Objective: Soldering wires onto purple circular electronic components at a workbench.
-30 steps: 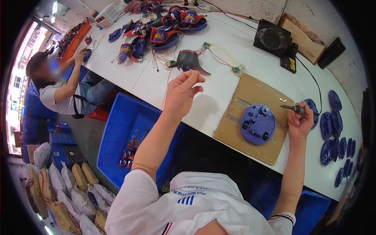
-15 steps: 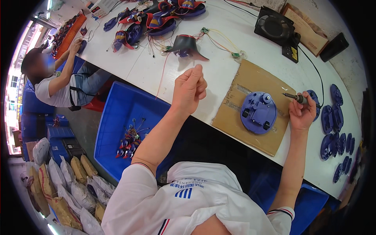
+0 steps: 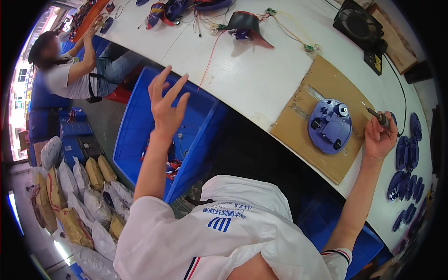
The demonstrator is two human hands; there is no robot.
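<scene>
My left hand [image 3: 169, 105] is raised over the blue bin beside the table, fingers spread, holding nothing. At the right, my right hand [image 3: 379, 137] grips a corded soldering iron [image 3: 383, 121], its dark tip pointing up and left over the cardboard's edge. Left of that hand, a purple oval plastic shell [image 3: 330, 126] lies on the cardboard sheet [image 3: 322, 165], with a round white-topped part and small black parts inside. Further up the table sits a black and red hat-shaped piece [image 3: 245, 23], with wires and small green circuit boards [image 3: 309, 47] near it.
A blue bin [image 3: 122, 142] stands below the table's edge with wired parts inside. A black fan [image 3: 358, 23] is at the far right. Purple shells [image 3: 407, 151] line the right side. A co-worker [image 3: 65, 70] sits at the left. Filled sacks [image 3: 77, 228] cover the lower left floor.
My left hand has moved left and down, from above the table to over the blue bin, and its closed fingers have spread. My right hand still holds the soldering iron. The view has shifted.
</scene>
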